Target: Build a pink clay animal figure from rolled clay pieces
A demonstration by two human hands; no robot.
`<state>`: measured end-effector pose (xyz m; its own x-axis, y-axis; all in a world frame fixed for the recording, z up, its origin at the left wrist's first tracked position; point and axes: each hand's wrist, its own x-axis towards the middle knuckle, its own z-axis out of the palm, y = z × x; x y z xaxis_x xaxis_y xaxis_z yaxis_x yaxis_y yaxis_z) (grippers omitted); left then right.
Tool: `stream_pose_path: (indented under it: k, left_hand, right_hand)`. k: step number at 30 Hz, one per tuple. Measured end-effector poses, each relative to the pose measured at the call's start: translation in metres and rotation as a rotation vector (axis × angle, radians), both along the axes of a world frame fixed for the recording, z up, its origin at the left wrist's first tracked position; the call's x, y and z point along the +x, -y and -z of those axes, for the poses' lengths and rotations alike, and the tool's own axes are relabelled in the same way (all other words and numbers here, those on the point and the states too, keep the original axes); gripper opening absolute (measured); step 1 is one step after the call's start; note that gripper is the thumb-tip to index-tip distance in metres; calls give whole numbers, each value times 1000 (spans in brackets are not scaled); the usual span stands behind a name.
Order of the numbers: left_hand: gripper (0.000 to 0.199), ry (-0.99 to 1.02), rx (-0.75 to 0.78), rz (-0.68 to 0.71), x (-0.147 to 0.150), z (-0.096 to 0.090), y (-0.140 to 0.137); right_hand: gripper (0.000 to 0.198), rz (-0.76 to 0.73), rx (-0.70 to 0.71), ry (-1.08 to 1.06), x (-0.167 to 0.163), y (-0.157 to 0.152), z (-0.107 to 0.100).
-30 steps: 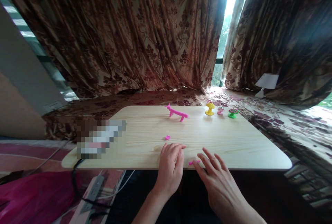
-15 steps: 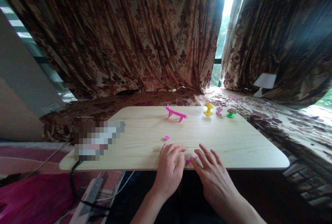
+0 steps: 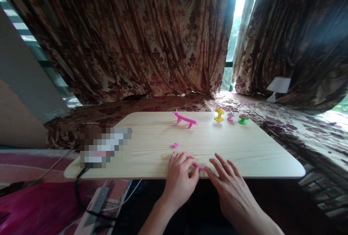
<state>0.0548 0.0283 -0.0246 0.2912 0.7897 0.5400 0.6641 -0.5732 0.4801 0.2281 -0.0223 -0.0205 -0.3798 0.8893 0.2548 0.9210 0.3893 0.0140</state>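
Note:
My left hand is at the table's near edge, thumb and index finger pinched on one end of a thin pink clay strip. My right hand is open, its fingers spread, and the index fingertip touches or nearly touches the strip's other end. A small pink clay lump lies just beyond my left hand. Farther back stands a pink clay animal figure with a long body, legs and a pointed head.
Yellow, pink and green mushroom-like clay figures stand at the back right of the wooden table. A pixelated object covers the left side. A white lamp stands beyond, near the curtains.
My left thumb and index finger have closed on the strip's left end. My right hand has shifted slightly right, and the strip between the hands now looks thin and stretched out.

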Motion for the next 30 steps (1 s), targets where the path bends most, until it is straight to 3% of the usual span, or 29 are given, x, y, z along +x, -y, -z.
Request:
stream_pose_path:
  k: [30]
  left_hand:
    - [9,-24,-14,8,1,0,1]
  right_hand:
    - [58,8,-46,-22,-1,-2,0]
